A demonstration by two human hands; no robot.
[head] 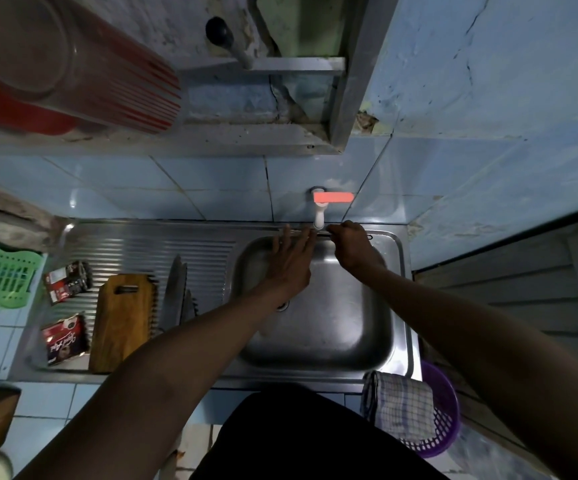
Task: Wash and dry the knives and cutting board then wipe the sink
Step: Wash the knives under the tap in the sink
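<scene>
Rinsing a knife at the back of the sink, directly beneath the white tap with the red lever. Right hand curled round the handle end, blade pointing left along the sink's rear rim. Left hand flat, fingers straight and spread, lying across the blade. No visible stream of water; hard to tell whether the tap is running.

Elsewhere: wooden cutting board lying on the ribbed drainboard, two more knives just beside its right edge, tips pointing toward the wall. Two sachets left of the board. Checked cloth draped over a purple basket near the sink's front right corner, probably for drying.

Judged early in the task: one knife in hand, board and other knives untouched.

To do this step well: keep the sharp edge turned away from the left palm, rub along the flat from spine side only, stroke from handle toward tip, never across the edge. Hold the handle firmly, wet grip being slippery. Turn the blade over for the other face, then rinse the handle. Risk: open left fingers sliding onto the edge.
</scene>
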